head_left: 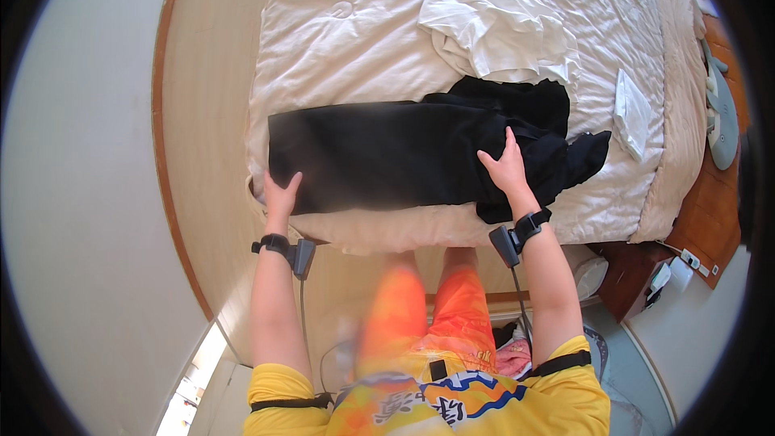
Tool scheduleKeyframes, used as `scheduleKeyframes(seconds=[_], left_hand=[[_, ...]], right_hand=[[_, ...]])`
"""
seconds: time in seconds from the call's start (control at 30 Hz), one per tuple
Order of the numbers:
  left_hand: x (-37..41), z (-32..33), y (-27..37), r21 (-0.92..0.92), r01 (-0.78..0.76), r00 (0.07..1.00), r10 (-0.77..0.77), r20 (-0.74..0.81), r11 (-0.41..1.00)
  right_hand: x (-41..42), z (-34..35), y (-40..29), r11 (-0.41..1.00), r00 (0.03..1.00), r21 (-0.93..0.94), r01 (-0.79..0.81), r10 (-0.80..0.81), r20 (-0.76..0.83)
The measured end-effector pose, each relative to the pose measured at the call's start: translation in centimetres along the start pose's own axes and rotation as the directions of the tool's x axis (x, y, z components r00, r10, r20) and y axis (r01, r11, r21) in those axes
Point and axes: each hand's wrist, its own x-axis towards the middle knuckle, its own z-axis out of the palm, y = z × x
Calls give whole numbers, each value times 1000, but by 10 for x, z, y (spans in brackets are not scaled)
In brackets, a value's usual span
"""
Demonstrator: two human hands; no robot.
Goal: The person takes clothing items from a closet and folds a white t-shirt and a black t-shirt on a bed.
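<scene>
A black garment (375,154) lies across the near end of the bed, its left part flat and straight-edged, its right part bunched into loose folds. At its lower left corner is my left hand (280,197), thumb and fingers spread on the cloth's edge. My right hand (507,166) rests on the bunched part, its thumb spread away from the fingers. Neither hand shows cloth gripped between its fingers. Just beyond the black garment, a crumpled white garment (502,24) touches or nearly touches it.
A padded cream quilt (339,66) covers the bed. To the right lie a folded white item (631,115) and, farther out, a grey plush toy (722,115). A brown wooden cabinet (629,278) stands beside the bed at lower right. Cables hang from both wrist devices.
</scene>
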Motion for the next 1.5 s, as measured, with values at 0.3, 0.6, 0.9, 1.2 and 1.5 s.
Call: scheduleKeyframes(seconds=[0.3, 0.6, 0.9, 1.2, 1.5], left_hand=[[-56, -17, 153, -363, -44, 948, 153, 278, 931], [-177, 47, 297, -368, -63, 613, 327, 719, 928], [-200, 66, 259, -461, 68, 812, 220, 541, 885], [-220, 117, 263, -352, -90, 795, 280, 538, 932], [-248, 167, 314, -317, -223, 720, 375, 583, 922]], right_hand=[[-3, 11, 15, 854, 880, 251, -457, 391, 270], [-12, -33, 6, 43, 670, 669, -742, 64, 740], [-24, -105, -3, 553, 884, 784, -281, -168, 436], [-2, -336, 93, 60, 983, 982, -177, 56, 174], [63, -316, 346, -57, 756, 979, -198, 627, 189]])
